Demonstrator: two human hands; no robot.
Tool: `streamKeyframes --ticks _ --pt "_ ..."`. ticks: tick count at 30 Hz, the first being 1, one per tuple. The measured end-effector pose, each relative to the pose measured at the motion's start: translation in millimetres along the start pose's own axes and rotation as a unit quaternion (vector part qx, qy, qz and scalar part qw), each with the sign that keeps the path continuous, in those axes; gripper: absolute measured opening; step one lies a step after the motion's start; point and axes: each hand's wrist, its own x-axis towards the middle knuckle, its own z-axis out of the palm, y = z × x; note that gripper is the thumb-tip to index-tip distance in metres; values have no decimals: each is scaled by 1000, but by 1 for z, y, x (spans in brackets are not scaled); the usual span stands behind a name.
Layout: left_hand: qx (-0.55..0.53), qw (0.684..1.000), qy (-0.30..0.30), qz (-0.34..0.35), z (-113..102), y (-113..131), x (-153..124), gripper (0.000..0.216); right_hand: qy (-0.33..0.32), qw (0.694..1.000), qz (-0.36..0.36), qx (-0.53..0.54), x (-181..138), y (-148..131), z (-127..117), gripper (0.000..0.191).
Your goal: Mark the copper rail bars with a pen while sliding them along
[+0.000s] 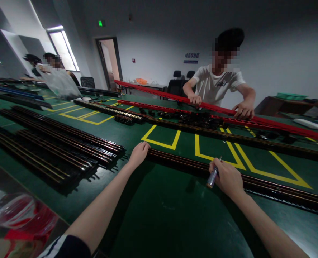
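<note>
A long dark rail with thin coppery lines lies across the green table in front of me. My left hand is closed around its left end. Further right, my right hand rests against the same rail, its fingers wrapped round a screwdriver with a clear purplish handle. The handle points down toward me, and a short bit of thin shaft shows above the fingers. Whether the screwdriver's tip touches the rail cannot be made out.
Stacks of dark rails lie at left. Across the table, a person in a white shirt holds a long red rail. Black parts are heaped before them. Yellow tape marks the table. A bottle stands lower left.
</note>
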Motion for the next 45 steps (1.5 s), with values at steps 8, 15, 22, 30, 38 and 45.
streamKeyframes --ticks 8,15,22,30,38,45 --pt "-4 1000 1 0 0 -1 0 29 -18 999 21 33 0 1 0 23" --pt "-6 1000 -2 -2 -2 1 -1 29 -12 999 16 28 -1 1 1 25" --pt "-4 1000 -2 -6 -1 1 -1 29 -11 1000 8 25 -1 2 2 24" --pt "0 1000 3 5 1 -3 0 29 -2 1000 6 10 -1 2 3 22" --pt "-4 1000 5 7 0 -2 0 29 -2 1000 3 19 0 0 0 20" --pt "-8 1000 0 -2 -1 1 -1 29 -14 999 14 34 1 0 -1 22"
